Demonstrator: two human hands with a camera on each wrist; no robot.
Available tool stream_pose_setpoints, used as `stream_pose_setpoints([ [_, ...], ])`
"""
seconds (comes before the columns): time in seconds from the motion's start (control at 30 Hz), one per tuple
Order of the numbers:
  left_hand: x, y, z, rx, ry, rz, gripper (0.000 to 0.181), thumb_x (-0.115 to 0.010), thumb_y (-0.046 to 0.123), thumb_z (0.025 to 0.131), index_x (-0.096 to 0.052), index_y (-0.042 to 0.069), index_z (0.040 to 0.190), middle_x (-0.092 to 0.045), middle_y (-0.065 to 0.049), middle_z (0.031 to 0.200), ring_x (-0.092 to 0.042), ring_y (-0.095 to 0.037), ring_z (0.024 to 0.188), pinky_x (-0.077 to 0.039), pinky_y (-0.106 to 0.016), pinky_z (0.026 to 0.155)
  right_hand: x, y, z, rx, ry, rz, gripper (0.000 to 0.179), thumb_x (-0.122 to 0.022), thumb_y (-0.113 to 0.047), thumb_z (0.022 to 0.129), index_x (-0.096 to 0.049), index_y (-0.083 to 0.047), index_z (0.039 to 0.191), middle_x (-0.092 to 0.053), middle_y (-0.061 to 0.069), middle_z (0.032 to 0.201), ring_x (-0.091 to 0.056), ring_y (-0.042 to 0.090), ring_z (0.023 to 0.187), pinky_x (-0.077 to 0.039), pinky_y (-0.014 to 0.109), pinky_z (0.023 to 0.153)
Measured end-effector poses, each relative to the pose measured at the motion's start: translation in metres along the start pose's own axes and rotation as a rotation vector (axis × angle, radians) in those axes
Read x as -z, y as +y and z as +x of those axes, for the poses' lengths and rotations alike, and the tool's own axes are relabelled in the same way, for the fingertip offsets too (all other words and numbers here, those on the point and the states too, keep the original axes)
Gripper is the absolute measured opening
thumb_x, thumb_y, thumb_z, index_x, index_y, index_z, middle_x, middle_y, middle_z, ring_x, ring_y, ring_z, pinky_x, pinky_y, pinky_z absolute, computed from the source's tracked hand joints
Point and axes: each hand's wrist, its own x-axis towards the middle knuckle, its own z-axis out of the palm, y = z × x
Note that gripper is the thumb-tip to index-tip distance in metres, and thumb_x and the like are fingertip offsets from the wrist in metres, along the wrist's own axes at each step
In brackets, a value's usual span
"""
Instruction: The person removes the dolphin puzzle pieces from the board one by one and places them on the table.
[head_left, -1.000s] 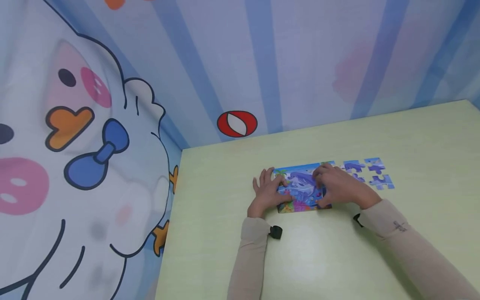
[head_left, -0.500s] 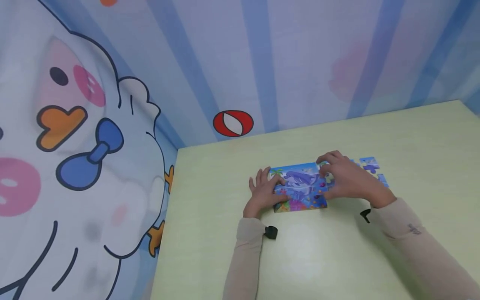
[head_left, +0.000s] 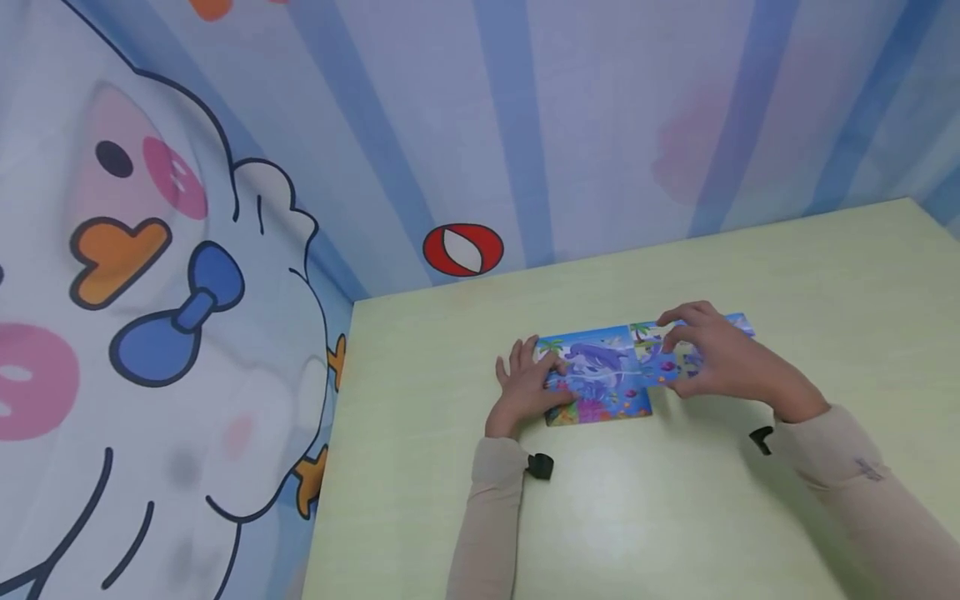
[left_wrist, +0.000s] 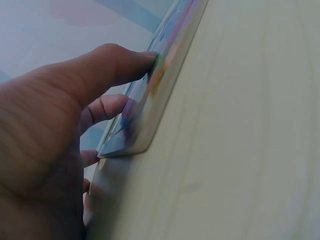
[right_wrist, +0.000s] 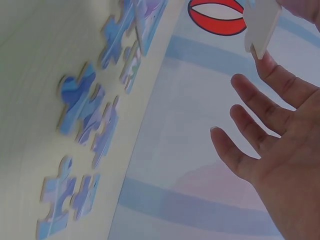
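Note:
A flat, thick picture point(head_left: 600, 367) of dolphins lies on the table. My left hand point(head_left: 521, 387) rests at its left side, fingers spread. In the left wrist view the thumb point(left_wrist: 145, 60) touches the picture's top face near the edge. My right hand point(head_left: 727, 362) is just right of the picture, above loose jigsaw pieces. Between its thumb and index finger it pinches a jigsaw piece point(right_wrist: 261, 27), its pale back facing the right wrist camera; the other fingers are spread apart. Several colourful jigsaw pieces point(head_left: 643, 333) show between the picture and this hand, partly hidden by it.
More blue and purple jigsaw pieces point(right_wrist: 75, 100) lie on the pale yellow-green table point(head_left: 600, 517). Behind the table stands a blue striped wall cloth point(head_left: 600, 125). A cartoon chick covering point(head_left: 285, 433) borders the left side.
My right hand has moved right from the picture's right edge, uncovering pieces beside the picture and covering those farther right. My left hand stays on the picture.

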Motion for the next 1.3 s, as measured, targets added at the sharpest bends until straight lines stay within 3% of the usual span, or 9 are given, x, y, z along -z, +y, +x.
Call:
stream_pose_setpoints([
  [0.23,-0.002,-0.001,0.0,-0.009,0.01,-0.022,0.03,-0.076,0.042,0.088,-0.055,0.023,0.099,-0.014,-0.011,0.166,0.002,-0.036,0.154,0.006,-0.066,0.115,0.006,0.017,-0.02,0.054,0.063,-0.053,0.026,-0.088,-0.012,0.072,-0.069,-0.016,0.09,-0.057,0.016,0.126,-0.042,0.042,0.121,-0.042,0.059,0.087],
  [0.67,-0.002,-0.001,-0.001,-0.007,0.009,-0.042,0.03,-0.075,0.04,0.088,-0.054,0.023,0.098,-0.013,-0.011,0.166,0.003,-0.036,0.154,0.007,-0.065,0.115,0.013,0.048,-0.058,-0.002,0.059,-0.088,0.031,-0.089,-0.013,0.074,-0.072,-0.012,0.101,-0.056,0.022,0.127,-0.041,0.047,0.119,-0.04,0.066,0.086],
  [0.9,-0.001,-0.002,-0.001,-0.022,0.02,-0.056,0.03,-0.076,0.04,0.088,-0.054,0.023,0.098,-0.013,-0.011,0.167,0.003,-0.035,0.154,0.007,-0.065,0.115,0.015,0.06,-0.073,-0.014,0.073,-0.098,0.036,-0.089,-0.014,0.074,-0.072,-0.011,0.106,-0.056,0.023,0.128,-0.042,0.046,0.118,-0.04,0.064,0.085],
  [1.3,-0.002,-0.002,-0.001,-0.009,0.022,-0.069,0.03,-0.077,0.039,0.087,-0.055,0.022,0.098,-0.014,-0.011,0.166,0.003,-0.035,0.154,0.008,-0.065,0.115,0.016,0.085,-0.1,-0.068,0.04,-0.068,0.034,-0.085,-0.007,0.076,-0.07,-0.01,0.107,-0.051,0.034,0.133,-0.046,0.055,0.117,-0.04,0.063,0.085],
])
